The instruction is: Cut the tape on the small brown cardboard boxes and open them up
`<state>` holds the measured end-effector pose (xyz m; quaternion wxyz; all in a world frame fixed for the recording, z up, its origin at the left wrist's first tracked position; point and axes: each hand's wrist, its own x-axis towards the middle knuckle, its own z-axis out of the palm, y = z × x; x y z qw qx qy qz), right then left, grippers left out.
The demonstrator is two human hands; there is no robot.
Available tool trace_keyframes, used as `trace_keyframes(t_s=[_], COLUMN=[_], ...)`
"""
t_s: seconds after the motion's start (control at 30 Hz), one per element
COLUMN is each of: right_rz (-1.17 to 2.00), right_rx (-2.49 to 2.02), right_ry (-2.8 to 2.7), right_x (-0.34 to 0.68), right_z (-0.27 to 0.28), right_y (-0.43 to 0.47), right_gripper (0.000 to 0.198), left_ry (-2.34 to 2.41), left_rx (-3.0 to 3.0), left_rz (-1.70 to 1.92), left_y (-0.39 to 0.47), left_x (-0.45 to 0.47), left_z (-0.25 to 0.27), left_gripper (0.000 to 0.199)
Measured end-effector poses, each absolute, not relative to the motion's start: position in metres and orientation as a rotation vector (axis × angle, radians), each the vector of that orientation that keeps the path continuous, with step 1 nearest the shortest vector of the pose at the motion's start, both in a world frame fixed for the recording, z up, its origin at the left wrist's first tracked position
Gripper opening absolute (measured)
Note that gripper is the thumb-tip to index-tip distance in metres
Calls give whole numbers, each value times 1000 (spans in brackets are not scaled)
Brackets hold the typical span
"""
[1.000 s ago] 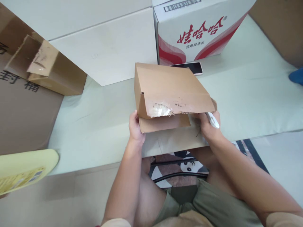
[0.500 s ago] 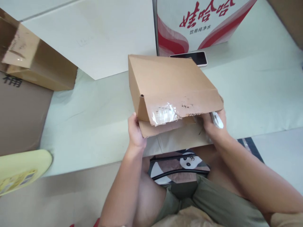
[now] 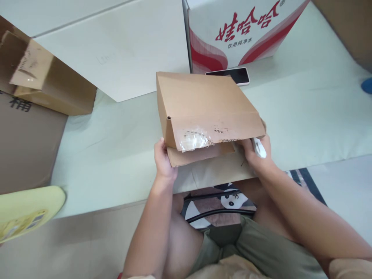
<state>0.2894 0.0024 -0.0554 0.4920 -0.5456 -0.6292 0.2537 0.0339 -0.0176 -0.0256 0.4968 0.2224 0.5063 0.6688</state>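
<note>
A brown cardboard box [image 3: 203,95] is tilted over the table, its flap end facing me and the flaps parted. Clear tape and torn paper mark the upper flap [image 3: 215,133]; the lower flap [image 3: 192,155] sticks out beneath it. My left hand [image 3: 164,159] is closed on the box's near left corner, thumb up along the side. At the near right corner my right hand [image 3: 257,153] grips the box, its fingers partly hidden under the flap. A slim white tool [image 3: 258,148] is also held in that hand; its kind does not show. The box's inside is mostly hidden.
Behind the box lies a phone [image 3: 242,75], in front of a red-and-white carton [image 3: 250,35]. A large white box [image 3: 122,54] stands at the back left, beside another open cardboard box [image 3: 66,85]. A yellow-green object [image 3: 31,209] juts in at the left of the pale-covered table [image 3: 116,166].
My view has shifted slightly, so the carton and phone appear lower and further left. The box and both hands sit a little further left, with the same grip. A blue thing shows at the right edge.
</note>
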Motion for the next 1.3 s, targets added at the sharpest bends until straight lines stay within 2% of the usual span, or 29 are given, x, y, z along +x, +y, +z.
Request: trace_keyframes(t_s=[0.27, 0.73, 1.3], right_rz=[563, 600, 566], right_rx=[-1330, -1337, -1327], right_ry=[-1497, -1488, -1494], right_x=[290, 289, 291], right_z=[-65, -63, -68], right_y=[2, 2, 3], right_gripper=[50, 44, 52], left_ry=[1174, 1194, 1193], left_rx=[498, 467, 500], left_rz=[1617, 1590, 1595], left_y=[-13, -11, -11], left_x=[33, 32, 32], left_z=[-28, -29, -31], left_gripper=[33, 32, 35])
